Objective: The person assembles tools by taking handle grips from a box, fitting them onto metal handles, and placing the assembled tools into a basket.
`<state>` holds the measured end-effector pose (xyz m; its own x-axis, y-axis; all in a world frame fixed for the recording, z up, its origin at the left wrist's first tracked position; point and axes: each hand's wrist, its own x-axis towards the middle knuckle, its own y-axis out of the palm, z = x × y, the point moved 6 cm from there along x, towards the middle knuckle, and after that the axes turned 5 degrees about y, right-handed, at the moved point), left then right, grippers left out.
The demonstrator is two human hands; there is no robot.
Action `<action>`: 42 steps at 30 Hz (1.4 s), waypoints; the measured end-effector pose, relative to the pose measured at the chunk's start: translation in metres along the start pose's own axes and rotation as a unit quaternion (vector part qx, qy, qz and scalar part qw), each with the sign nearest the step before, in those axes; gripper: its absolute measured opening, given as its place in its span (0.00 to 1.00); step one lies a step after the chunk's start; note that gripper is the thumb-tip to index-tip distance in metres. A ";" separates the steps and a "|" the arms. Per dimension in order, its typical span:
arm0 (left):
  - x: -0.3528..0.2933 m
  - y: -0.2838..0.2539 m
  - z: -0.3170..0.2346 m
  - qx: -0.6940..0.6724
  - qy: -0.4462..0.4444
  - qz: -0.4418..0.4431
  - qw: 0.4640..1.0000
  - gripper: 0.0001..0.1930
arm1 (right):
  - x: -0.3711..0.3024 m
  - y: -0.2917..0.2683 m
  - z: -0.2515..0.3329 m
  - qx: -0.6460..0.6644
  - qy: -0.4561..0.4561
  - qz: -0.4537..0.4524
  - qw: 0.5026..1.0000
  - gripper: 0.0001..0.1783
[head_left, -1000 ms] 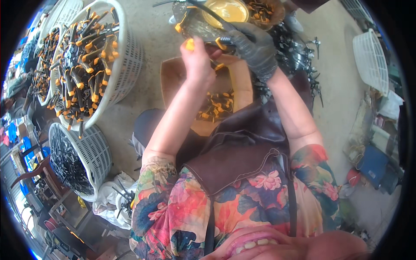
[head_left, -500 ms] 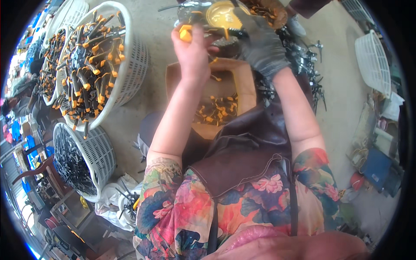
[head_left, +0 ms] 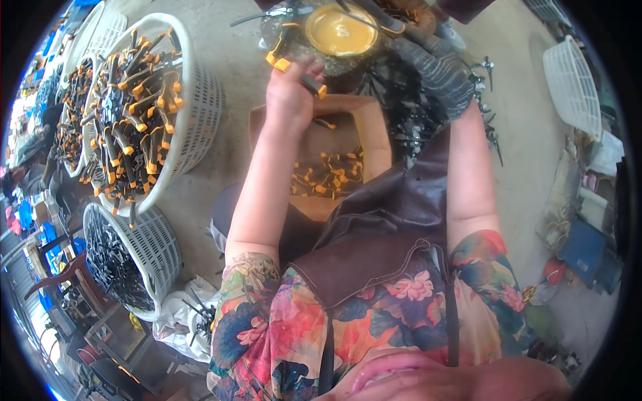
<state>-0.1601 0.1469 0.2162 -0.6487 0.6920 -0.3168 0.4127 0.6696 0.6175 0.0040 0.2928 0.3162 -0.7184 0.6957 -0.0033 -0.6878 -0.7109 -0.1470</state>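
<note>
My bare left hand (head_left: pixel 292 93) is closed around several black-and-orange plastic grips (head_left: pixel 277 62); some stick out above the fingers, and one end shows beside the palm. In a dark, worn glove, my right hand (head_left: pixel 435 75) is closed on a dark tool with an orange-trimmed handle (head_left: pixel 393 29), which points up and left over a yellow bowl (head_left: pixel 342 30). What the glove's palm covers is hidden. Below the hands, a cardboard box (head_left: pixel 376 144) holds more of these small grips (head_left: pixel 328 175). Beneath the gloved hand lies a heap of dark metal tool parts (head_left: pixel 409 120).
At left stands a large white basket (head_left: pixel 200 113) full of black-and-orange handled tools. A smaller basket (head_left: pixel 160 250) below it holds dark metal parts. A white bag (head_left: pixel 187 321) sits nearby. On the right are another white basket (head_left: pixel 572 87) and a blue box (head_left: pixel 583 247).
My gloved right hand has moved right and slightly down, away from the left. My left hand has turned and dropped slightly, still holding grips.
</note>
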 end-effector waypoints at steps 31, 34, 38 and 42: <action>-0.001 0.005 -0.018 0.027 0.044 0.008 0.999 0.13 | -0.003 0.005 -0.002 0.164 0.082 -0.039 0.982 0.16; 0.003 -0.001 -0.026 -0.031 0.027 0.003 0.999 0.14 | -0.013 0.006 0.002 0.138 0.061 -0.066 0.986 0.19; 0.007 -0.006 -0.022 -0.056 0.010 -0.018 0.998 0.16 | -0.016 -0.001 -0.002 0.056 -0.022 -0.012 0.998 0.20; 0.005 -0.006 -0.022 -0.077 -0.001 -0.002 0.997 0.17 | -0.016 0.003 -0.001 0.045 0.011 -0.026 0.999 0.16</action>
<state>-0.1797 0.1406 0.2265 -0.6494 0.6899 -0.3201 0.3071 0.6229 0.7195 0.0136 0.2799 0.3147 -0.6802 0.7327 -0.0208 -0.7308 -0.6801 -0.0590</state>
